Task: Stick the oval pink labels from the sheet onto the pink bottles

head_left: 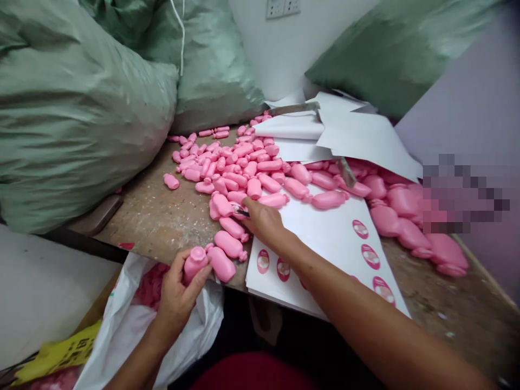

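My left hand (pixel 179 290) is closed around a small pink plastic bottle (pixel 195 261), held upright at the table's front edge with its neck facing up. My right hand (pixel 264 219) is closed over the row of bottles; a thin dark tool (pixel 242 212) pokes out from its fingers, its kind too small to make out. Right beside those fingertips lies another pink bottle (pixel 222 205). Several more bottles, such as this one (pixel 228 245), lie in a line between my two hands. Behind them spreads a large heap of pink bottles (pixel 244 162).
White sheets with oval pink stickers (pixel 325 238) lie under my right forearm. Loose white paper (pixel 361 135) covers bottles at the back right. Big green sacks (pixel 81 108) crowd the left and back. A white bag (pixel 122 325) with pink pieces hangs below the table edge (pixel 162 238).
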Tool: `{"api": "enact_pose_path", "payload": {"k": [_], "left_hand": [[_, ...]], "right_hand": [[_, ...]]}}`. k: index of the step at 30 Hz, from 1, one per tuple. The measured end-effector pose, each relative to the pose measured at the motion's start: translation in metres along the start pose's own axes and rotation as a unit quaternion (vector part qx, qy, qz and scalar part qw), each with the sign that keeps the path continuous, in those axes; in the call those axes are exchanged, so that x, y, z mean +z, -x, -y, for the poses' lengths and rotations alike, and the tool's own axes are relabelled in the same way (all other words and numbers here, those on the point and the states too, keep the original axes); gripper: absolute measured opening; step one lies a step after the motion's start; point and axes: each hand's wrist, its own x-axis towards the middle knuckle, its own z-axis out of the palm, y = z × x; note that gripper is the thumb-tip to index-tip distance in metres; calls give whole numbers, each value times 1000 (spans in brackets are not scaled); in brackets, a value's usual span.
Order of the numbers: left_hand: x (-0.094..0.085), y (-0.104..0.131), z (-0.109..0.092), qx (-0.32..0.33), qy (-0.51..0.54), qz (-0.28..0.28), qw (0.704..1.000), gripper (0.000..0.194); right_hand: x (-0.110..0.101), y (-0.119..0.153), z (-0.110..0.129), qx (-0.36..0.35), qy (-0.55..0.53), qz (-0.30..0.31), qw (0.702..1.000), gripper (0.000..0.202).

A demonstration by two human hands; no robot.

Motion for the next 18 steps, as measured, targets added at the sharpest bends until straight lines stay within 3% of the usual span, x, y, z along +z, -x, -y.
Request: {"api": "enact_pose_path", "payload": {"k": [4, 6, 10, 13, 15, 18], "left_hand": [[-12, 8, 12, -76, 57, -12, 995, 46], [-19, 6, 12, -98, 74, 21, 992, 46], [-26, 10, -2, -82, 43, 229, 969, 30], [-21, 21, -16, -64, 17, 371, 926, 23], [-12, 28, -23, -56, 9, 431, 901, 23], [3, 35, -29, -34, 2, 477, 878, 24]], "right_hand": [[-5, 0, -14, 25, -28, -2, 999, 28], [-14, 7, -20, 19, -47, -14, 999, 26], [-26, 29, -12, -12, -99, -40, 994, 25], [-22, 51, 17, -88, -242, -22, 966, 29], [-18, 68, 42, -151, -329, 12, 932, 32], [-18, 89, 63, -208, -330, 36, 920, 29]]}}
